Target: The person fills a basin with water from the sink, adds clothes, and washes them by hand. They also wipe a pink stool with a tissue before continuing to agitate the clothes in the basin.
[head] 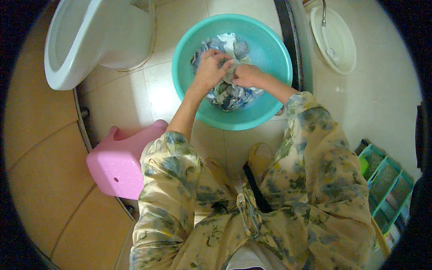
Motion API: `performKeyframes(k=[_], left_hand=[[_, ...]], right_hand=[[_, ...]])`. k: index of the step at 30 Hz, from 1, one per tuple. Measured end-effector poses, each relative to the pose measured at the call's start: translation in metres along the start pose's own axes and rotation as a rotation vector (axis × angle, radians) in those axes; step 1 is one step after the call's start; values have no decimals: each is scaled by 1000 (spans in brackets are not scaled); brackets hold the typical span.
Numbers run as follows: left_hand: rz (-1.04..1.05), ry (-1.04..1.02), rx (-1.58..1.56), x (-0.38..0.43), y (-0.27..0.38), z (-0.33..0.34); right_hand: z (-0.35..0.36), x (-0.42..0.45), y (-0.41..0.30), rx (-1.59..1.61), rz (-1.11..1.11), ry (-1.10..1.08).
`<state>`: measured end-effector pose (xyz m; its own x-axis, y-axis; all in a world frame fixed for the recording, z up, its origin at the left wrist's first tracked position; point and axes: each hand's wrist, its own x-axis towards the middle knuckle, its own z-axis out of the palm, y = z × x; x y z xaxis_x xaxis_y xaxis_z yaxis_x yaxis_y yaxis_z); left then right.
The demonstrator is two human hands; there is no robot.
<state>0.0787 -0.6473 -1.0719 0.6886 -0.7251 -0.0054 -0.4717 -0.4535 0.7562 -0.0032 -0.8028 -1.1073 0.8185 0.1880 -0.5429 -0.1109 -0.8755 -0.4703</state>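
A round turquoise plastic basin (236, 123) stands on the tiled floor before me. Wet clothes lie in it: a patterned bundle (233, 98) towards me, a white cloth (228, 42) and grey cloth (241, 49) on the far side, with some cloudy water around them. My left hand (215, 67) and my right hand (247, 75) meet over the middle of the basin. Between them is a pale, light-coloured cloth (230, 71), which both hands grip. My fingers partly hide it.
A white toilet (125, 37) is at the upper left. The pink plastic stool (114, 165) stands left of my legs. To the right are a dark ledge (295, 50), a pale oval basin (344, 50) with a hose, and a green rack (384, 182) holding items.
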Motion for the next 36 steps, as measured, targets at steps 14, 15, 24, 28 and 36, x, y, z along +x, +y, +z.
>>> performKeyframes(k=[14,15,24,28,36], left_hand=[[187,-190,-306,8,76,7],[211,-186,-301,7,76,10],[160,-55,-342,18,52,20],[141,51,-206,23,46,5],[171,230,-56,66,33,-52]], right_hand=[[36,8,31,85,-193,108],[38,9,33,80,-192,111],[75,43,57,41,-251,225],[20,29,15,-50,-15,-189],[5,9,42,14,-106,-60]])
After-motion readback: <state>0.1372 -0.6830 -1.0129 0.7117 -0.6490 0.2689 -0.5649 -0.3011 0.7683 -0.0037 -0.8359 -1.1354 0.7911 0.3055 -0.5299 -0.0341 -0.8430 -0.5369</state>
